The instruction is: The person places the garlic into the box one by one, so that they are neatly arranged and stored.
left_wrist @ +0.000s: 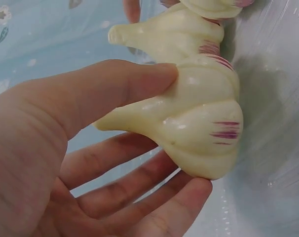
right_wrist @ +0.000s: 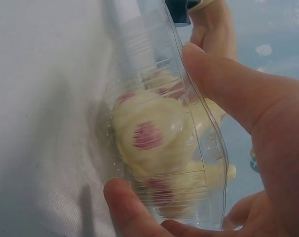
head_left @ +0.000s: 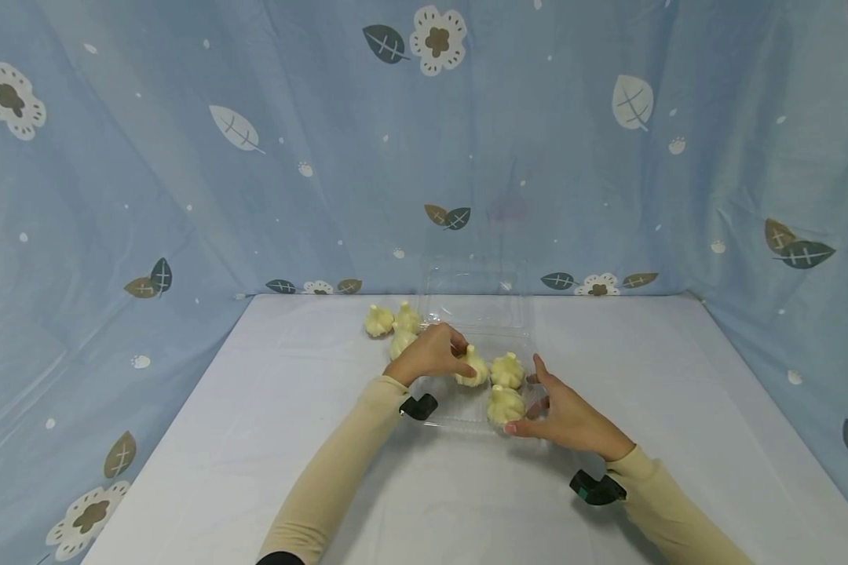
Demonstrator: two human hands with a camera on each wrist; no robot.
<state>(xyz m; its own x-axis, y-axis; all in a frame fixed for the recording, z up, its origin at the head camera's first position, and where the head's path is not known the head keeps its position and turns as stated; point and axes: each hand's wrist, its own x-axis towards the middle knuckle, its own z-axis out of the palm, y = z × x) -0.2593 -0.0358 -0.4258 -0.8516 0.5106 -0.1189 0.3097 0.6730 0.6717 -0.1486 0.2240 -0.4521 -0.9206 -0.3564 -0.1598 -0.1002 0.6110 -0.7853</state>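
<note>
My left hand [head_left: 434, 353] pinches a pale garlic bulb [head_left: 472, 367] between thumb and fingers, inside the clear plastic box [head_left: 445, 404]. In the left wrist view this garlic bulb [left_wrist: 199, 118] shows purple streaks, its stem pointing toward the palm. Two more garlic bulbs, a rear one [head_left: 506, 370] and a front one [head_left: 505, 406], sit along the box's right side. My right hand [head_left: 572, 416] holds the box's right end, thumb at the front corner. In the right wrist view the thumb touches the box rim [right_wrist: 201, 106], and garlic shows through the wall.
Several garlic bulbs [head_left: 378, 321] lie on the white tabletop [head_left: 311, 377] left of the box, partly behind my left hand. The clear lid [head_left: 475, 298] stands raised at the back, near the blue patterned curtain [head_left: 367, 157].
</note>
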